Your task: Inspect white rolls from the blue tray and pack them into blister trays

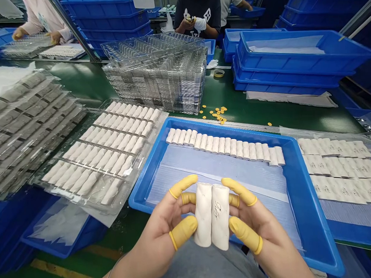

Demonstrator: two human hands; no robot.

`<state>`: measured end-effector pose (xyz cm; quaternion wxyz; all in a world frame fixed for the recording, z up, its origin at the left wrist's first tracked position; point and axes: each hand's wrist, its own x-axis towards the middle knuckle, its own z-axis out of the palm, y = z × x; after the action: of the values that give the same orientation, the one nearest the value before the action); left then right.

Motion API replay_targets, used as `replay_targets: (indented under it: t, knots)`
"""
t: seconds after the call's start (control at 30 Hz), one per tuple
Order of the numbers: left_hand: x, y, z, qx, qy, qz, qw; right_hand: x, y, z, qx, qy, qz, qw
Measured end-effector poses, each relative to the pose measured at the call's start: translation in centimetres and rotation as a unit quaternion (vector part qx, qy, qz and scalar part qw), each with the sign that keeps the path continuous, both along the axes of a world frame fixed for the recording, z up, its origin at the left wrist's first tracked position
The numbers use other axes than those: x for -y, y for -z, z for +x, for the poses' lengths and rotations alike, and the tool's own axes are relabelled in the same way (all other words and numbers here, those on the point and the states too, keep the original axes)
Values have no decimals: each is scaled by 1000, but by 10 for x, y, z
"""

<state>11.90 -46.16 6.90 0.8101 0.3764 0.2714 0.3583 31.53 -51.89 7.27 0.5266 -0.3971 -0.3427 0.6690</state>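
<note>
Two white cylindrical pieces stand side by side between my hands, just above the near rim of a blue tray (301,199). My left hand (165,230), with yellow finger cots, grips the left white piece (203,214). My right hand (260,234), also in yellow cots, grips the right white piece (220,217), which bears a faint script marking. A row of white pieces (225,145) lies along the tray's far side on a pale liner.
A clear blister tray (102,146) full of white pieces sits left. More filled trays lie far left and right (337,165). A stack of empty clear trays (158,74) stands behind. Blue bins (292,56) are back right. Yellow cots (218,113) are scattered. Other people work across the table.
</note>
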Motion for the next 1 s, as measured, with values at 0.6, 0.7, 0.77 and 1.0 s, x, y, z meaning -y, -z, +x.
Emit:
replay_targets:
  t: [0.6, 0.7, 0.77, 1.0]
  knots:
    - [5, 11, 4, -167, -47, 219, 960, -1, 10, -11, 218, 46, 122, 967]
    - [4, 12, 5, -153, -52, 243, 957, -4, 10, -13, 209, 37, 127, 969]
    - [3, 13, 5, -145, -50, 252, 955, -4, 11, -13, 222, 46, 144, 963]
    - [0, 20, 5, -204, -42, 304, 930, -10, 29, -16, 343, 114, 195, 912]
